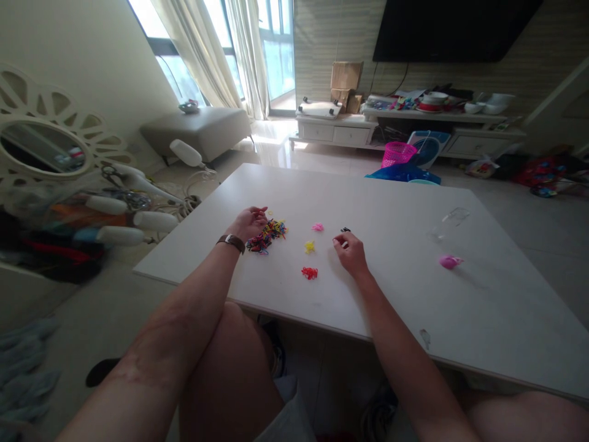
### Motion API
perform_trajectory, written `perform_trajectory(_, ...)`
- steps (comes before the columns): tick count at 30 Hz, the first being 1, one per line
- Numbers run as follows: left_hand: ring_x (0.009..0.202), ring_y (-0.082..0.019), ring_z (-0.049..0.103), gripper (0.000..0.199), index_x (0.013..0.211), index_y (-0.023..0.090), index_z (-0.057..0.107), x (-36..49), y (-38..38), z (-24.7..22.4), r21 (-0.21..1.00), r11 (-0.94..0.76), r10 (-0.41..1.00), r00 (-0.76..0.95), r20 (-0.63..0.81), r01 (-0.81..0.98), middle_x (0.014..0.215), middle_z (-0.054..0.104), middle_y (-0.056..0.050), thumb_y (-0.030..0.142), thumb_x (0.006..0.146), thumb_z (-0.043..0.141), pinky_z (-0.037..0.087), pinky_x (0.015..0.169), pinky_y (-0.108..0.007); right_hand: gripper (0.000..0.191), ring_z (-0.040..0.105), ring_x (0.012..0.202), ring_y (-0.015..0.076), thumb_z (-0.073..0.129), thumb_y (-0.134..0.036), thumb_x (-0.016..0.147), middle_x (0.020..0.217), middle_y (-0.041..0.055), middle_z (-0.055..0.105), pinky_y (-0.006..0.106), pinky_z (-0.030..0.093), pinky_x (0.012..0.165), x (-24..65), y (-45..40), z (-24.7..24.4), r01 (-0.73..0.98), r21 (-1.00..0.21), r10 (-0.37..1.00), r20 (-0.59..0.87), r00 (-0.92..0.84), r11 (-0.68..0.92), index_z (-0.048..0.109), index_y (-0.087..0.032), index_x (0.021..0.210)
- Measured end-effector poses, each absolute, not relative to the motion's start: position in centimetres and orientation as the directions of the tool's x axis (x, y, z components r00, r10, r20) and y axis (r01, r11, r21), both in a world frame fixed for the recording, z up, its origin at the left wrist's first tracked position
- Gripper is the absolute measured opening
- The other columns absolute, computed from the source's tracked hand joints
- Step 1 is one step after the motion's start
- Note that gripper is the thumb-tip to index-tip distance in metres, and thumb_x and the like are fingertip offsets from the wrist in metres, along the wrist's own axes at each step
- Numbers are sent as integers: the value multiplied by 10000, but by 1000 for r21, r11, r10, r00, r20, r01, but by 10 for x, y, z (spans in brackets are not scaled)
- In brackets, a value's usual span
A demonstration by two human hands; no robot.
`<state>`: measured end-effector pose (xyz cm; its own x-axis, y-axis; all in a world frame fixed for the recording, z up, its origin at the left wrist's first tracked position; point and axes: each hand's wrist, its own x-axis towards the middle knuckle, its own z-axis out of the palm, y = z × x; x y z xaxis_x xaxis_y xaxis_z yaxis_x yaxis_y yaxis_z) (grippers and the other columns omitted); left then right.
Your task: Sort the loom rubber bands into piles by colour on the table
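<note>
A heap of mixed-colour small rubber bands (272, 233) lies on the white table (396, 215). My left hand (251, 224), with a dark watch strap at the wrist, rests against the heap's left side. Its fingers are loosely bent and apart, holding nothing that I can see. To the right of the heap are small piles of pink bands (318, 227), yellow bands (310, 247) and red bands (310, 272). My right hand (351, 253) is just below a few black bands (345, 229), thumb and fingertips together; whatever is between them is too small to make out.
On the right of the table are a pink object (450, 262), a clear plastic piece (456, 215) and a small flat scrap (425, 339) near the front edge. Beyond the table stand a pink basket (398, 153) and a low cabinet (335, 132). White lamp-like arms (156, 221) are at left.
</note>
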<state>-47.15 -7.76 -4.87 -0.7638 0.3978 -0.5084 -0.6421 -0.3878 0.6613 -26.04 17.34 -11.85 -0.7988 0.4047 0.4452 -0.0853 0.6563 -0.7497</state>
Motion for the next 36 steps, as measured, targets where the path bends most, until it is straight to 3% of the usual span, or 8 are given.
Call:
perform_trajectory(3,403,-50,344,146,909,132,611,-472,-75,-50,757,-276,357,-794,-491,-592,541,371,53,49,804,552,250,324,-122,153,581,672,163,547,-310,846,790,33,650,287,474,605,-260,173,-118,-83,-751,405,442,-800,655,622,-206,762)
perform_trajectory(7,442,-66,415,34,798,141,617,-470,-70,-53,844,-163,314,-838,-447,-511,550,441,18,145,830,608,309,352,-138,155,585,679,163,546,-308,846,797,35,652,285,476,607,-260,173,-118,-88,-752,402,443,-802,653,623,-206,758)
perform_trajectory(10,444,-67,405,199,657,159,565,-469,-70,-56,899,-32,276,-868,-412,-437,534,459,1,217,837,628,306,373,-157,154,590,689,166,547,-307,846,791,36,649,286,477,612,-260,173,-117,-93,-752,397,444,-803,653,624,-207,758)
perform_trajectory(12,428,-72,365,247,604,161,567,-467,-72,-58,931,155,275,-891,-362,-331,494,436,8,262,808,663,260,373,-188,152,590,686,166,548,-307,845,787,34,647,287,477,612,-260,172,-117,-91,-753,400,442,-803,651,623,-207,760)
perform_trajectory(15,428,-93,334,252,574,150,637,-463,-78,-59,876,476,310,-915,-258,-85,426,389,25,324,723,742,221,410,-242,150,583,670,162,551,-306,843,781,31,645,286,474,607,-261,173,-117,-91,-752,398,443,-804,653,621,-206,757)
perform_trajectory(18,478,-126,409,233,532,138,678,-462,-82,-58,753,653,344,-915,-209,73,421,452,6,309,624,805,264,468,-270,155,583,669,163,551,-309,846,780,32,647,285,473,603,-261,173,-117,-94,-747,392,447,-804,659,620,-206,754)
perform_trajectory(23,592,-172,552,46,550,143,730,-462,-81,-57,728,671,376,-910,-175,137,600,671,-53,148,544,776,379,544,-275,155,580,662,162,548,-306,846,787,37,654,286,472,601,-260,173,-117,-94,-743,394,452,-800,662,621,-206,752)
perform_trajectory(36,581,-190,573,132,620,148,755,-460,-80,-66,646,748,366,-907,-207,154,553,642,-31,89,503,740,408,558,-286,140,588,679,162,554,-283,840,778,29,645,280,470,601,-260,172,-117,-103,-753,399,453,-797,650,630,-203,754)
